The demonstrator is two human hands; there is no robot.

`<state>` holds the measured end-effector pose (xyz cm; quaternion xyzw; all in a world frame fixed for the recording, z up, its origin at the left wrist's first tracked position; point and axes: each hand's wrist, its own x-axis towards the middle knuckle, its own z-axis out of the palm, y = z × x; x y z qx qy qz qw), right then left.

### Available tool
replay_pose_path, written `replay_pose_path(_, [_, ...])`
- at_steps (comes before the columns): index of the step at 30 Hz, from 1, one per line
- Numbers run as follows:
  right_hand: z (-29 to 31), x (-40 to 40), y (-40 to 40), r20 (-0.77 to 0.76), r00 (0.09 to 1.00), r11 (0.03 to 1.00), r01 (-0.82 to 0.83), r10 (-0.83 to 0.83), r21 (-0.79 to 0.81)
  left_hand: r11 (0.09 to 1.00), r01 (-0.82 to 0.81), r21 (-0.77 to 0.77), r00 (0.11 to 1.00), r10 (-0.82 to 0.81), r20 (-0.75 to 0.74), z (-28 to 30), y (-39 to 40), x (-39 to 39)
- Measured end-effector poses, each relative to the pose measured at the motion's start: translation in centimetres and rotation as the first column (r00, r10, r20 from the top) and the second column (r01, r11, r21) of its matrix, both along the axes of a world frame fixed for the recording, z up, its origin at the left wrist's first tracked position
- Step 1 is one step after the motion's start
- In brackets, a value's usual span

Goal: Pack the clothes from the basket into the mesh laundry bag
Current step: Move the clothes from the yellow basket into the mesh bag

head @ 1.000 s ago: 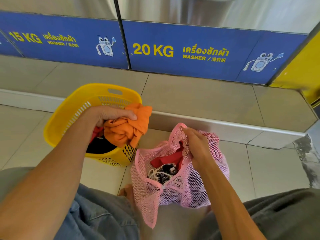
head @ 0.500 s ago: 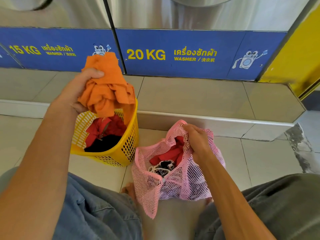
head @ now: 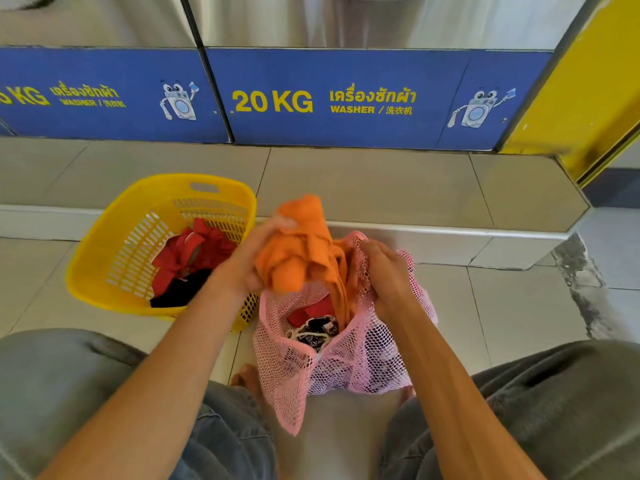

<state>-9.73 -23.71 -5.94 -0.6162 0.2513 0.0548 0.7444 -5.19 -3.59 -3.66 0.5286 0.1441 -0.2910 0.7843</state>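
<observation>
Tiled floor before washers. Orange garment (head: pixel 301 251) is gripped by left hand (head: pixel 256 258) directly above the mesh bag (head: pixel 346 362) mouth, held open by right hand (head: pixel 384 275); descent is judged next.

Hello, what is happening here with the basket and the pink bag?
A person is packing laundry. The left hand grips a bunched orange garment above the mouth of the pink mesh laundry bag, while the right hand holds the bag's rim open. Red and black-and-white items already lie inside. Red clothes and a black piece remain in the yellow basket on the tiled floor.
</observation>
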Motion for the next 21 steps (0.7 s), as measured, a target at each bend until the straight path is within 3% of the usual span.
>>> replay_pose_path(3, [-0.2,-0.2,0.6,0.024,0.999,1.0,-0.028,0.028,-0.002,0.97,0.221,0.103,0.972,-0.211,-0.1,-1.9,-4.3,-2.7])
replay_pose_path(6, [-0.6,-0.2,0.8,0.044,0.998,0.999,-0.039,0.04,-0.006,0.957,0.202,0.209,0.974,-0.174,-0.147,-6.5,-6.8,-3.5])
replay_pose_path(9, [-0.6,-0.2,0.3,0.036,0.998,0.998,-0.046,0.045,0.03,0.883,0.109,0.456,0.987,-0.151,0.057,-10.2,-9.1,-4.5])
replay_pose_path(11, [-0.6,0.0,-0.3,0.019,0.999,0.996,-0.052,0.051,0.078,0.846,0.042,0.531,0.963,-0.175,0.203,-10.6,-10.3,-5.3])
replay_pose_path(14, [-0.7,0.4,-0.9,0.017,0.998,0.993,-0.058,0.056,0.106,0.82,0.074,0.568,0.942,-0.244,0.229,-11.9,-10.6,-4.6])
replay_pose_path(17, [-0.7,0.7,-1.1,0.005,0.998,0.987,-0.055,0.055,0.15,0.54,0.229,0.81,0.839,-0.532,0.117,-15.9,-9.3,-1.8])
replay_pose_path(19, [-0.6,1.0,-1.3,-0.018,0.998,0.984,-0.053,0.057,0.17,0.453,0.194,0.87,0.873,-0.484,0.057,-16.9,-8.1,0.3])
replay_pose_path(21, [-0.8,1.3,-1.6,-0.023,0.998,0.987,-0.05,0.054,0.152,0.308,0.031,0.951,0.92,-0.382,0.094,-16.7,-6.3,2.0])
